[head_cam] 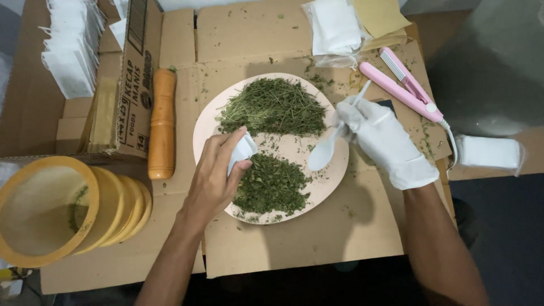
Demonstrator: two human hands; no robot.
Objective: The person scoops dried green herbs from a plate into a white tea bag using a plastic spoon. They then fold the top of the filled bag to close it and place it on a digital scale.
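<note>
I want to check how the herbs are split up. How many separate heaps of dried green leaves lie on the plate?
2: a larger heap on the far half of the plate, and a smaller heap on the near half beside the left hand.

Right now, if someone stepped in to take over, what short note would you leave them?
Left hand, bare: fingers pinch a small white paper sachet over the plate.
Right hand, in a white glove: holds a white plastic spoon, bowl empty.
Round pale pink plate on cardboard: two heaps of dried green herb.
Pink heat sealer lies right of the plate.
Done: sachet in hand. Left: scoop herb in, seal.
</note>
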